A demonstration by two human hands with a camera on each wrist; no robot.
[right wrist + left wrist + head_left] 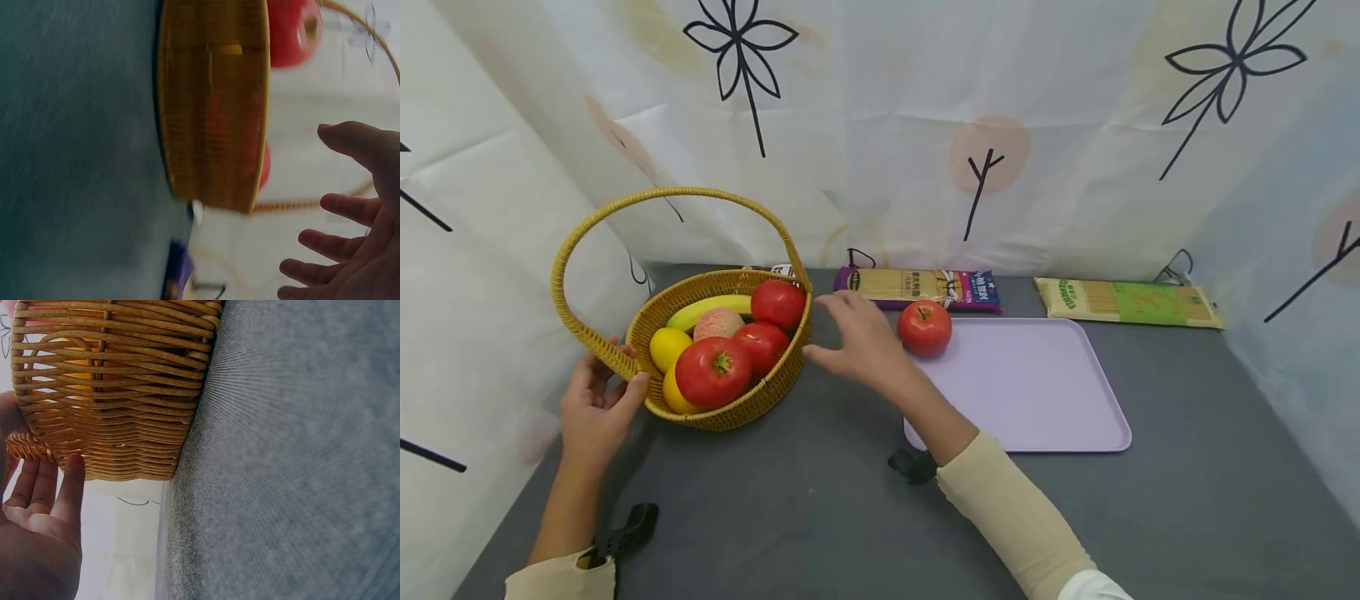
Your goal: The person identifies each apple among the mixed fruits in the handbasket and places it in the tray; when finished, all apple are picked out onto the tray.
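A yellow wicker basket (730, 421) with a tall hooped handle stands at the left of the grey table. My left hand (597, 408) grips its left rim at the foot of the handle, thumb on the near side and fingers behind. The basket holds red apples (713, 372), a pinkish peach (718, 323), a banana (707, 310) and yellow lemon-like fruits (668, 348). My right hand (861, 342) hovers just right of the basket, fingers spread and holding nothing. Behind it, another red apple (924, 327) sits at the far left corner of a lilac tray (1030, 383).
Along the back lie a purple-edged pasta packet (917, 287) and a green noodle packet (1129, 302). A patterned white curtain (880, 150) closes off the back and sides. Black straps with camera mounts (625, 533) sit at my wrists.
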